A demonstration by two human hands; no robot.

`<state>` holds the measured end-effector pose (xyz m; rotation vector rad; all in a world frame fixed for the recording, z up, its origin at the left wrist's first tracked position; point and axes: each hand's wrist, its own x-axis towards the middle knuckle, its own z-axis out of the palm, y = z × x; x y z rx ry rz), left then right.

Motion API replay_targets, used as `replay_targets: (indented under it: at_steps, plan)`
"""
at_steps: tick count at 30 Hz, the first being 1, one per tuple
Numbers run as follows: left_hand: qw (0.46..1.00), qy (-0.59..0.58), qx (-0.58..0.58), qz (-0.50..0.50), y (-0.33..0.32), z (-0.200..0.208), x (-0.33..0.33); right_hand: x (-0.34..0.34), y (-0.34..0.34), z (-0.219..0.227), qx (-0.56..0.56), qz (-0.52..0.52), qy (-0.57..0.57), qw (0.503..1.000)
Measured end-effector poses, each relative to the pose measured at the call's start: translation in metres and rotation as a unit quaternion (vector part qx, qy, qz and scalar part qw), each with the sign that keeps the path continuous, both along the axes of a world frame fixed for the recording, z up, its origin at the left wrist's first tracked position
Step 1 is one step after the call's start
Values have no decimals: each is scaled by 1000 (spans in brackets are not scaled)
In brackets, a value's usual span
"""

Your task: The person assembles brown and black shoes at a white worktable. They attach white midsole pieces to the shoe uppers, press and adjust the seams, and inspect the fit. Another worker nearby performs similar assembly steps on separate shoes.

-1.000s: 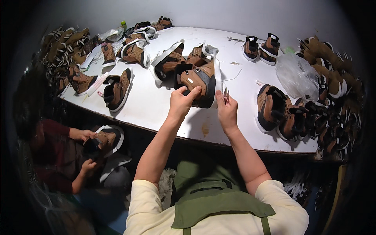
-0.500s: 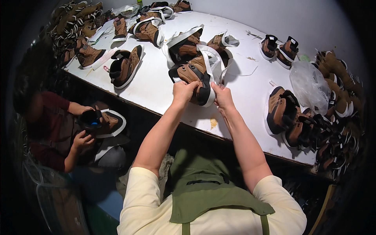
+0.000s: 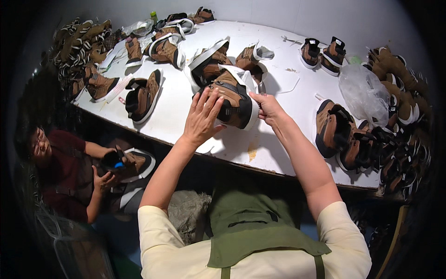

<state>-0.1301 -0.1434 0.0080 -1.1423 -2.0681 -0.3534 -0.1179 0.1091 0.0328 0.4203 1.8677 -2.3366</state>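
Evidently, work is part done: the near-left shoe (image 3: pixel 151 93) sits on the tabletop (image 3: pixel 177 103), nothing loose showing; the centre shoe (image 3: pixel 234 100), held over the tabletop, carries a raised white flap (image 3: pixel 245 77) and appears unfinished. Left hand (image 3: pixel 200 120): fingers spread against the upper. Right hand (image 3: pixel 271 109): pinching the white sole edge; any tool indiscernible.

2 bare hands, left hand (image 3: pixel 203 117) plus right hand (image 3: pixel 270 110), 1 handled shoe (image 3: pixel 236 108). 2 back-right shoes (image 3: pixel 333 56), 1 loner shoe (image 3: pixel 149 95) front left. 1 coworker (image 3: pixel 65 162), 1 coworker's shoe (image 3: pixel 135 163). 2 clear bags (image 3: pixel 364 95), 1 green apron (image 3: pixel 260 246), 1 white table (image 3: pixel 175 107). Right-side shoe heap (image 3: pixel 357 151) too jammed to count lol.
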Motion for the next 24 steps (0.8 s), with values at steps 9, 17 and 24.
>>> replay_targets:
  at_steps: [9,17,24]
  plan:
    - [982,5,30,-185,35,29,-34,-2,18,28,-35,44,-16,998]
    - [970,-19,126,-205,41,49,-35,-9,17,39,201,13,112,973]
    - [933,-81,278,-215,23,69,-26,32,6,86,503,25,530,682]
